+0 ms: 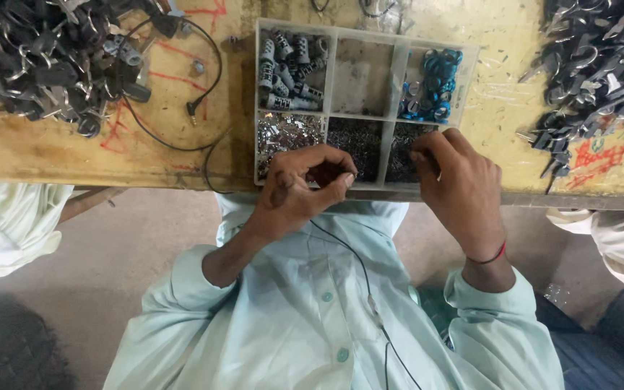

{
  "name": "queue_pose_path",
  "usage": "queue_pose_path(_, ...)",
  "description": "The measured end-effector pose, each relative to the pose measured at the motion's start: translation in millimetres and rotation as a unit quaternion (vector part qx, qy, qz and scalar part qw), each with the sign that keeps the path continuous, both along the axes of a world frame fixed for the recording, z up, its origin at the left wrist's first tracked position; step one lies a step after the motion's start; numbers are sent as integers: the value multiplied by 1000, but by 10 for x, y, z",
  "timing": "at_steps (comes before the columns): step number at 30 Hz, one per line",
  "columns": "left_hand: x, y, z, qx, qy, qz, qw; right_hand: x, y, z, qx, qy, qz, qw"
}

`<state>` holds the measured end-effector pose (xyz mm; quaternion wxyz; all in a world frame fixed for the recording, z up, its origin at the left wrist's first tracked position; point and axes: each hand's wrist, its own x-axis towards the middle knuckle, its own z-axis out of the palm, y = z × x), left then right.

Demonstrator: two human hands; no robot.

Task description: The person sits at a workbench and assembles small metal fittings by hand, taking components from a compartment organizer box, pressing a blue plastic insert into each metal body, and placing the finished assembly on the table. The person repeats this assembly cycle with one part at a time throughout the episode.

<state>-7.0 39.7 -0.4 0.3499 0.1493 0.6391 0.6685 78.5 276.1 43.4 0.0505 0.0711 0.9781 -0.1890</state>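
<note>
Two hands are held at the near edge of a clear compartment tray [395, 72] on the wooden bench [74, 144]. The left hand [299, 189] is curled, thumb and fingers pinched on something too small to identify; the right hand [458, 180] is likewise pinched over the near-right compartment (dark tiny parts). Farther off, grey springs [287, 72] and blue rings [431, 85] are kept in the far compartments, flanked by dark metal piles [30, 58].
</note>
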Motion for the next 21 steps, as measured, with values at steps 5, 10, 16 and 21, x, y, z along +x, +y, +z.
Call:
queue_pose_path(5, 29, -33, 105, -6, 75, 31, 997, -28, 2, 58, -232, 12, -105, 967)
queue_pose_path(10, 114, 50, 149, 3, 17, 44, 999, -26, -347, 156, -619, 20, -190, 762)
queue_pose_path(16, 147, 75, 94, 115, -219, 17, 969, 86, -495, 35, -343, 109, -27, 933)
queue_pose_path(21, 165, 15, 95, 127, -196, 1, 972, 165, -446, -47, -509, 80, -95, 852)
